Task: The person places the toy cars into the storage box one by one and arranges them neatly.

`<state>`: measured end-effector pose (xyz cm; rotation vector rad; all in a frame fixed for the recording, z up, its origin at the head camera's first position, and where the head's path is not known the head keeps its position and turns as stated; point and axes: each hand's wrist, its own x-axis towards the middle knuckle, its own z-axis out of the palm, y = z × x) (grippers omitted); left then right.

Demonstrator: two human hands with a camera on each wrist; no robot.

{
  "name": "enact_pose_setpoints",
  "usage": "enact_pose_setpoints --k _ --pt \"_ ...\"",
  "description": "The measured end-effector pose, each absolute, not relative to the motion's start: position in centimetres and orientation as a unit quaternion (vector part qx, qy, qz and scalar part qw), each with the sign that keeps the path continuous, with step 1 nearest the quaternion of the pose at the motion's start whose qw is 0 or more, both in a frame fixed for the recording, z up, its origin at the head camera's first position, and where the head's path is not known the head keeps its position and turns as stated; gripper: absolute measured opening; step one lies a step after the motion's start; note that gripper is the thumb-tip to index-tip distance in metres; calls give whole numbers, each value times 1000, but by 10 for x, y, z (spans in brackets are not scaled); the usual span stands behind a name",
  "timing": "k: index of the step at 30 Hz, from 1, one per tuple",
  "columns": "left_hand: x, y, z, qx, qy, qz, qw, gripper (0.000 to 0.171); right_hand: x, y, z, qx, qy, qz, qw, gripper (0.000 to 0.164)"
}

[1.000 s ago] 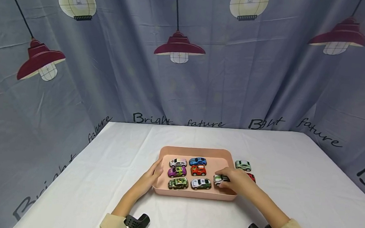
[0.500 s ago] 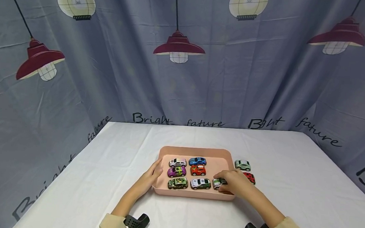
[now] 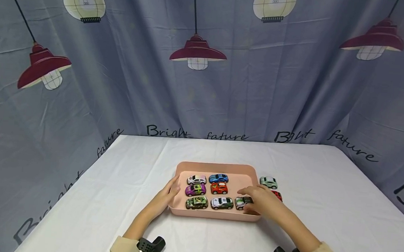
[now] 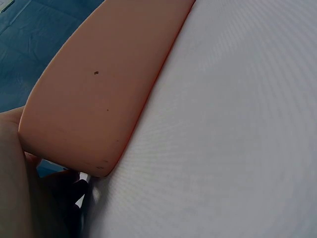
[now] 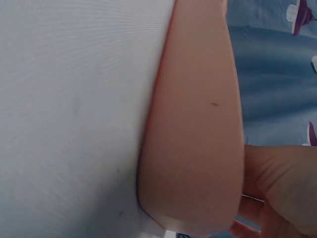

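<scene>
My left hand (image 3: 164, 197) holds the left edge of a shallow pink tray (image 3: 216, 168). In the left wrist view, that hand lies along the tray's wall (image 4: 104, 89), and its fingers are partly hidden. My right hand (image 3: 261, 200) reaches over the tray's right edge, its thumb and fingers spread about a green, white and black toy car (image 3: 242, 202) at the tray's front right. That car stands on the tray floor, its right end hidden by the hand. In the right wrist view, the tray wall (image 5: 193, 129) hides the fingertips and the car.
Other toy cars in the tray are white (image 3: 196, 179), blue (image 3: 218, 178), purple (image 3: 195, 189), red-orange (image 3: 219, 188), camouflage green (image 3: 196, 202) and white-and-black (image 3: 222, 203). Outside it on the right stand a mint car (image 3: 268, 182) and a partly hidden red car (image 3: 277, 195). A white cloth covers the table (image 3: 214, 241).
The green, white and black car has come down slightly leftward onto the tray floor. My right fingers have spread and lifted off it. The left hand stays put.
</scene>
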<state>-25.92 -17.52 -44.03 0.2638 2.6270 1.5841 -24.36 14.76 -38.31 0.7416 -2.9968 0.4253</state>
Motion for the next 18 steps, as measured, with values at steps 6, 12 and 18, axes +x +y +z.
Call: enact_pose_setpoints --k 6,12,18 --pt "-260 -176 -442 85 851 517 33 53 -240 155 -374 224 -958 176 37 35" --pt "-257 -175 -437 85 849 520 34 53 -235 169 -367 225 -947 216 81 32" --pt "-260 -176 -441 88 847 523 34 53 -238 185 -366 237 -931 257 107 34"
